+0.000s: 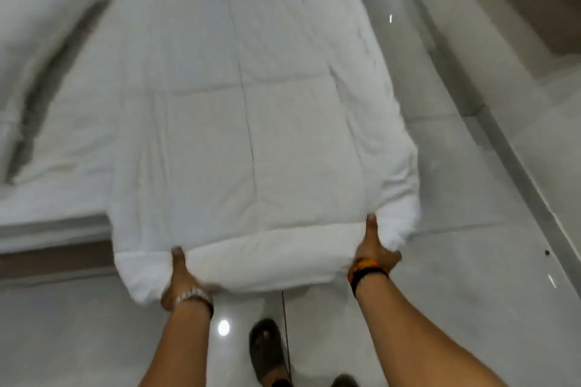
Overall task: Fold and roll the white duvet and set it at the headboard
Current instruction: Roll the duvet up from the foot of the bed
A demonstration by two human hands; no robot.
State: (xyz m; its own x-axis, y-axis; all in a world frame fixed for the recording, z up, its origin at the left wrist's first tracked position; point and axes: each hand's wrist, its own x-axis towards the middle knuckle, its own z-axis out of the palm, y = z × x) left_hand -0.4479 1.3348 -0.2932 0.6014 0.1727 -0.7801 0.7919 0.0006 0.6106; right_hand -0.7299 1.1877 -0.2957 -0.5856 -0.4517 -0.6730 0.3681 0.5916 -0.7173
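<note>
A: Open room?
B: Tiled floor (440,261) right of the bed is bare and wide. Floor strip at lower left is open too.

A: What blocks?
B: Duvet (245,135) covers the bed's near end and overhangs the edge. Left hand (180,276) and right hand (374,248) clamp its near rolled edge, thumbs on top. Sandalled foot (267,352) stands under it, between the arms. Wall ledge (518,148) bounds the floor on the right. Dark fold (56,78) lies at left on the bed.
</note>
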